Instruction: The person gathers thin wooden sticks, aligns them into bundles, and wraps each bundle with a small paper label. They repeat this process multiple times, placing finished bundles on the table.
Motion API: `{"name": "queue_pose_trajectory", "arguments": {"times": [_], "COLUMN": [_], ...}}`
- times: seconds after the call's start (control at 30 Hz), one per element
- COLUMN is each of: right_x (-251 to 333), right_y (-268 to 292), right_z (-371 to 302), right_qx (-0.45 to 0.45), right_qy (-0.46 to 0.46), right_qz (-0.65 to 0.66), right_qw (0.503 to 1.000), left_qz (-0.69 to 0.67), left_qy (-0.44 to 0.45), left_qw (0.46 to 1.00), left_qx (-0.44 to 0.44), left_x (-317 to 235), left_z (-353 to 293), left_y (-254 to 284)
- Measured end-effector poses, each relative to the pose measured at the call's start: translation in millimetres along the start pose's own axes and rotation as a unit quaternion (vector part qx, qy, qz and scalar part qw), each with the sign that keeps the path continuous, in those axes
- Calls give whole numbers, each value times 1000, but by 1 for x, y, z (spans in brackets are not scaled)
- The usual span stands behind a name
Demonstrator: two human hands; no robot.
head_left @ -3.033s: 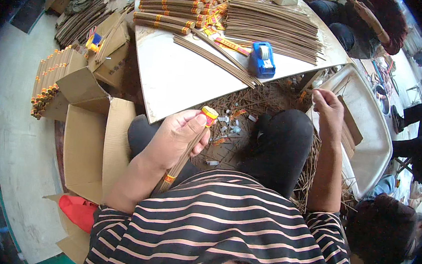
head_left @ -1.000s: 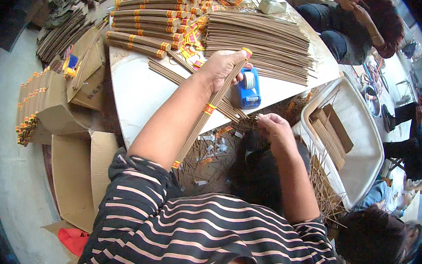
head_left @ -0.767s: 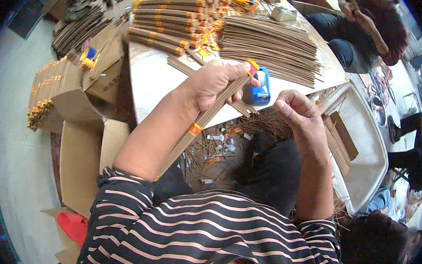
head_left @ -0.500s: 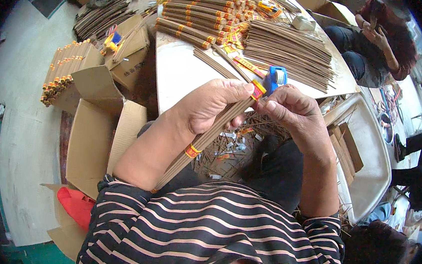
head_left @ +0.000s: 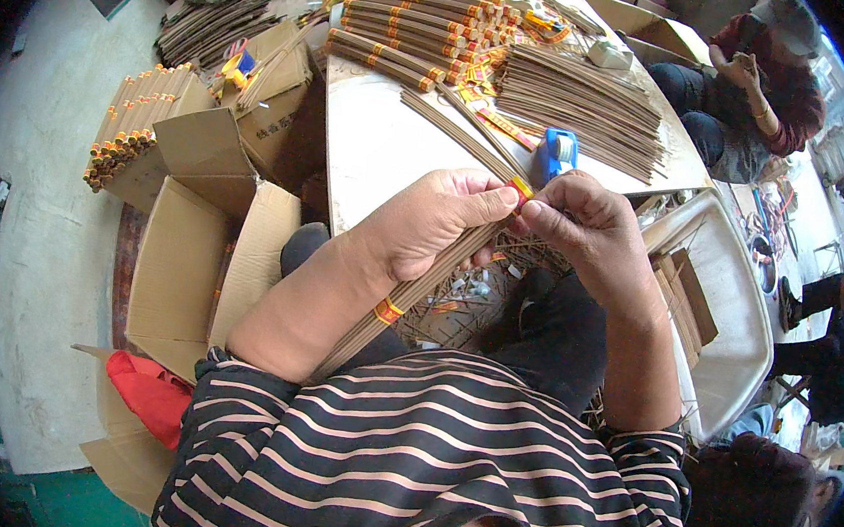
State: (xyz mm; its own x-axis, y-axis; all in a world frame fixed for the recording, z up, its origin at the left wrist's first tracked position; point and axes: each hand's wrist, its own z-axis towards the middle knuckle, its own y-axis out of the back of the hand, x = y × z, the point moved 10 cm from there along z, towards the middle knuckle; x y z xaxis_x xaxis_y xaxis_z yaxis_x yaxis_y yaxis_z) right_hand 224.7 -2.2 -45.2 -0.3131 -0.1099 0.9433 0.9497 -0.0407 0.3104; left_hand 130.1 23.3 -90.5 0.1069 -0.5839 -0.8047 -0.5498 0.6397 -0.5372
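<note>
My left hand [head_left: 451,216] is wrapped round a bundle of thin brown incense sticks [head_left: 360,338], which slants from my lap up toward the table. One red-and-yellow paper band [head_left: 388,311] circles the bundle's lower part. At its upper end sits a second red-and-yellow paper label [head_left: 522,188], with my left thumb beside it. My right hand [head_left: 586,228] pinches this label between thumb and fingers; whether tape is in the pinch is hidden. Just beyond the right hand, a blue tape dispenser [head_left: 557,153] stands on the table.
The white table [head_left: 365,163] bears stacked banded bundles [head_left: 403,26], loose incense sticks [head_left: 581,112] and scattered labels. An open cardboard box [head_left: 175,272] stands at my left, a white plastic tub [head_left: 746,292] at my right. Another person [head_left: 774,84] sits at the far right.
My right thumb and fingers have closed in on the label at the bundle's upper end, where they were a little apart from it. The bundle's upper end sits slightly lower.
</note>
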Motion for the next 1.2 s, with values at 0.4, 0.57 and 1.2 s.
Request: {"name": "queue_pose_trajectory", "arguments": {"times": [0.4,0.57,1.2], "right_x": [0,1,10], "right_y": [-3,-4,-7], "right_z": [-5,-6,-6], "right_qx": [-28,-41,-13], "right_qy": [-68,-88,-16], "right_qz": [-72,-62,-190], "right_qw": [995,993,982], "left_qz": [9,26,-9], "left_qy": [-21,-33,-5], "left_qw": [1000,999,1000], "left_qx": [-16,-17,-24], "left_x": [10,11,17], "left_z": [-1,-3,-14], "left_y": [8,10,10]}}
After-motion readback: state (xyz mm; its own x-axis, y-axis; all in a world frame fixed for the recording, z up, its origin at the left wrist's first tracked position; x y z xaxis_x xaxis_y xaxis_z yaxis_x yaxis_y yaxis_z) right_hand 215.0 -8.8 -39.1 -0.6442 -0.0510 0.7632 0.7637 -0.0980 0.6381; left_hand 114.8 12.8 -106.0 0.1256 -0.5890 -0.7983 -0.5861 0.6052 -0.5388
